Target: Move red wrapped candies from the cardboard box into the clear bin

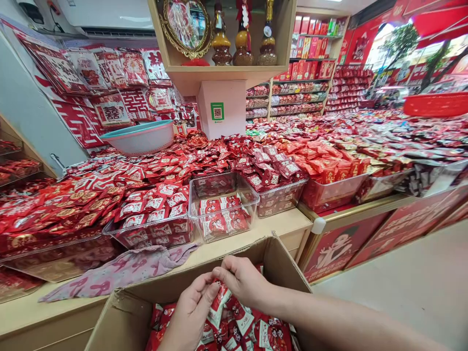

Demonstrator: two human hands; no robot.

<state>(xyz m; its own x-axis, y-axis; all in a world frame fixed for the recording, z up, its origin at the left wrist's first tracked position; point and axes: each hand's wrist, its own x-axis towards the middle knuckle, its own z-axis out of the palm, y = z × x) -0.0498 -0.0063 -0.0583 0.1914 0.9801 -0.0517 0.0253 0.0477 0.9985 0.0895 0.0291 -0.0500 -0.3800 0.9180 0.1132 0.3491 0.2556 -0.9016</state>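
Packet (220,303) sat between the fingertips of both hands, over the box. Left hand (193,307) and right hand (245,280) were pinched nearly closed on its upper end, tips about meeting; exact contact was partly hidden by the knuckles.

Handling, my guess: very light, soft thin wrapper, probably slick, maybe something small and brittle inside. Best hold looked like the flat end, thumb against forefinger; a hard squeeze on the middle risked crushing the contents.

Below the fingers: loose pile of similar packets (270,336), in a cardboard box (124,314) with its walls up around them. Beyond the fingers, past the box's far wall: clear tub (215,184) with a few packets laid in it, on the counter (278,226). Further out to the fingers' left: crumpled cloth (131,268) on the counter, just in front of a fuller tub (146,239).
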